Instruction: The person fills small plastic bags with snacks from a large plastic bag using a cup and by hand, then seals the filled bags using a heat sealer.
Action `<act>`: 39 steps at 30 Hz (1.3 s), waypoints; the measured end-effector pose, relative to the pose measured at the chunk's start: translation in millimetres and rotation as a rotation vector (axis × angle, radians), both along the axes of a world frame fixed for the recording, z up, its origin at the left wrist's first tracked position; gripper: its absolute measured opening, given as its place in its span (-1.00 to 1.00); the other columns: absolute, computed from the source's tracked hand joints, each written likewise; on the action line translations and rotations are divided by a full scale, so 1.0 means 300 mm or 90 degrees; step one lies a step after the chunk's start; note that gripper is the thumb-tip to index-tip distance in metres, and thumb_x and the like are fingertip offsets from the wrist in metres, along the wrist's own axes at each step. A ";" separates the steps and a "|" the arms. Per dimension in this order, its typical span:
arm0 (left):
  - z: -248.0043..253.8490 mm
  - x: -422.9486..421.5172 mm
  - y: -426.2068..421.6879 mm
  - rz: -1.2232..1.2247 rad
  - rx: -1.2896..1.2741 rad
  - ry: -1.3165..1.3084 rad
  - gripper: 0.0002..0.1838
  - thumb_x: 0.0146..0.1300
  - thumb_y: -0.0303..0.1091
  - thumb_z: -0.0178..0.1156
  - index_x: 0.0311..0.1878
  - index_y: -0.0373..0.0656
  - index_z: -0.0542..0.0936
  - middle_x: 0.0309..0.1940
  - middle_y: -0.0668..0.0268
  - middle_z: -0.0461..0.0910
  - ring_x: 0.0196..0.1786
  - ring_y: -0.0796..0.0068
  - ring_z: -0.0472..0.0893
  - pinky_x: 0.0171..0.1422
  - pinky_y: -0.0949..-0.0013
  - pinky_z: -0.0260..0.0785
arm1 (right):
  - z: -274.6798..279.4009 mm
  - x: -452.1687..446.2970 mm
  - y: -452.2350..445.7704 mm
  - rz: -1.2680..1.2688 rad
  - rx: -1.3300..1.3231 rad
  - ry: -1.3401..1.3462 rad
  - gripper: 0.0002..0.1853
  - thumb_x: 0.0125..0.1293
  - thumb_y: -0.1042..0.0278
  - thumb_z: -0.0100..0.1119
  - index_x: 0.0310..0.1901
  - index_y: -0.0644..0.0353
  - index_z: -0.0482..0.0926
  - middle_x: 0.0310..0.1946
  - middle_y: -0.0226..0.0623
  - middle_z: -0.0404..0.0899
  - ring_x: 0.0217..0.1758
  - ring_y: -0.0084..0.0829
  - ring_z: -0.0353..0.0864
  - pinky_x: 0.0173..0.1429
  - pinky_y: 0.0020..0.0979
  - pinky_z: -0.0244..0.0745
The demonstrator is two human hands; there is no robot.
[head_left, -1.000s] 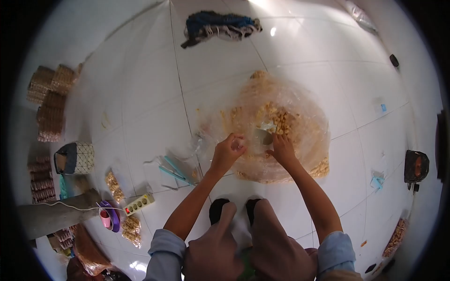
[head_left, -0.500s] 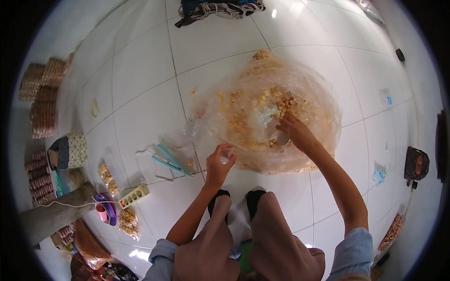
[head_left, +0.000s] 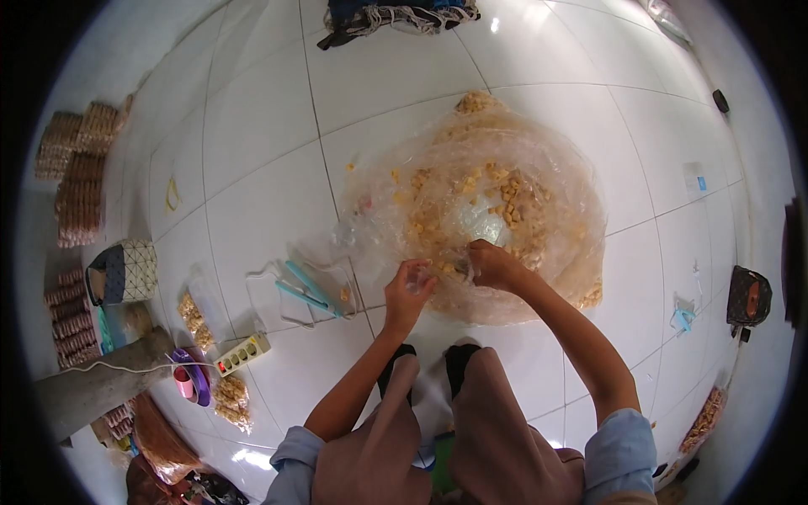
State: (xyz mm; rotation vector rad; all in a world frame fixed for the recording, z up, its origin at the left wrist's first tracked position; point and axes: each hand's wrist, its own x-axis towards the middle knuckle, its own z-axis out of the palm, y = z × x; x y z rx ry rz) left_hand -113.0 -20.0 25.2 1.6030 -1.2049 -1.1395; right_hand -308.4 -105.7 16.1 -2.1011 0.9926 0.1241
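Clear plastic is what'd worry me, standing here: that big floppy bag (head_left: pixel 566 181) sits just right of centre in the frame, with yellowish-brown snack pieces (head_left: pixel 509 202) in it. Left hand (head_left: pixel 406 290), a bit below the middle of the frame, is half curled with a see-through piece (head_left: pixel 422 280) pinched in it. Right hand (head_left: pixel 498 267), near it and over the bag, has its fingers bent, but I can't tell how tightly or on what. Film that limp could snag on the right wrist and drag, tipping pieces onto the white tiles (head_left: pixel 252 126). And a loose left grip might let that see-through bit slip
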 end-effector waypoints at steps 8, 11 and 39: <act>0.081 -0.010 -0.046 0.013 -0.077 -0.008 -0.68 0.05 -0.50 0.29 -0.10 -0.15 0.48 -0.40 0.31 0.55 -0.34 0.59 0.55 -0.20 0.51 0.40 | 0.109 -0.038 -0.028 -0.139 -0.007 -0.105 -0.44 -0.29 0.48 0.36 -0.09 0.23 0.50 -0.13 -0.13 0.51 0.04 -0.12 0.43 0.13 -0.28 0.36; 0.081 -0.001 -0.050 0.000 -0.130 -0.086 -0.69 0.04 -0.52 0.28 -0.12 -0.18 0.49 -0.41 0.30 0.54 -0.39 0.57 0.53 -0.24 0.51 0.39 | 0.114 -0.080 -0.053 -0.179 -0.034 -0.123 -0.36 -0.29 0.46 0.37 0.00 0.22 0.48 -0.08 -0.12 0.51 0.05 -0.11 0.43 0.15 -0.29 0.35; 0.087 0.094 -0.040 -0.044 -0.099 -0.096 -0.71 0.01 -0.51 0.30 -0.17 -0.19 0.50 -0.46 0.33 0.57 -0.41 0.57 0.59 -0.29 0.53 0.42 | -0.015 0.050 -0.081 -0.292 -0.155 -0.233 -0.36 -0.25 0.72 0.22 0.04 0.25 0.44 0.03 -0.11 0.42 0.16 -0.11 0.32 0.19 -0.30 0.32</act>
